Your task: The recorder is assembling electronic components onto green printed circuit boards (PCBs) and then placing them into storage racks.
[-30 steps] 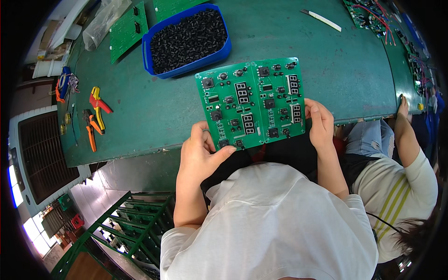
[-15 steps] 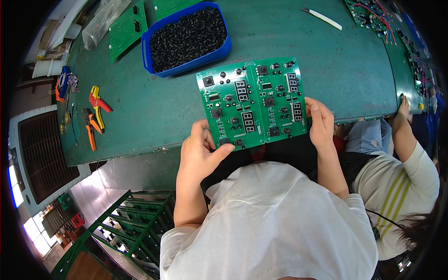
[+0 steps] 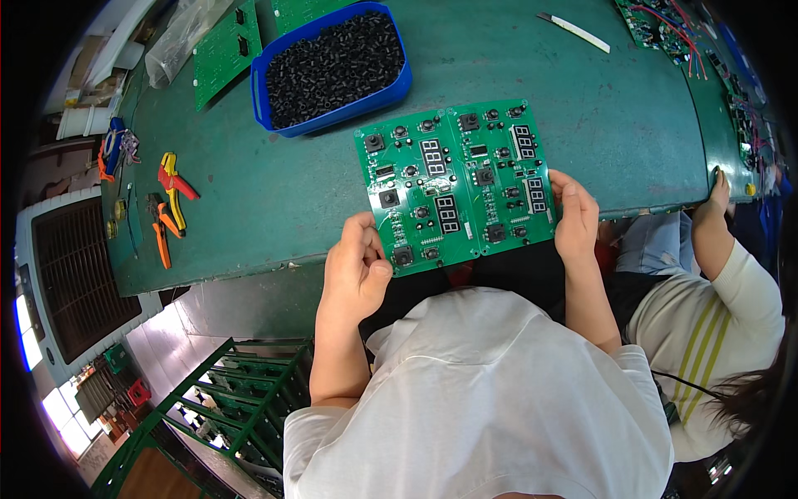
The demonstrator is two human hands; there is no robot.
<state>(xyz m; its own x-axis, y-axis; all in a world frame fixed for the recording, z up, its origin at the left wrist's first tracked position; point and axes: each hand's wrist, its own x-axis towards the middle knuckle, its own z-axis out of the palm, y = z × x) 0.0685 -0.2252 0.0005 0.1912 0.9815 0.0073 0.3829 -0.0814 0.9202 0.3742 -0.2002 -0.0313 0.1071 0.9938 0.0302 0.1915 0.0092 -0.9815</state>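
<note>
Circuit board (image 3: 460, 187) between my hands (image 3: 353, 270) at the near edge of the desk (image 3: 632, 125). A tub (image 3: 353, 115) of parts (image 3: 332, 71) sits beyond; pliers (image 3: 162, 239) lie left.

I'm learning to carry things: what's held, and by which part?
A green circuit board: left hand at its lower left edge, right hand at its right edge.

Two hands (image 3: 353, 270) held one green circuit board (image 3: 465, 188) bearing four digit displays (image 3: 432, 157) and six larger square black parts (image 3: 389, 198). The table (image 3: 258, 208) carried one blue tray (image 3: 349, 111), two green boards (image 3: 223, 68) near it, two pliers (image 3: 173, 185) side by side and one slim white cutter (image 3: 578, 33).
</note>
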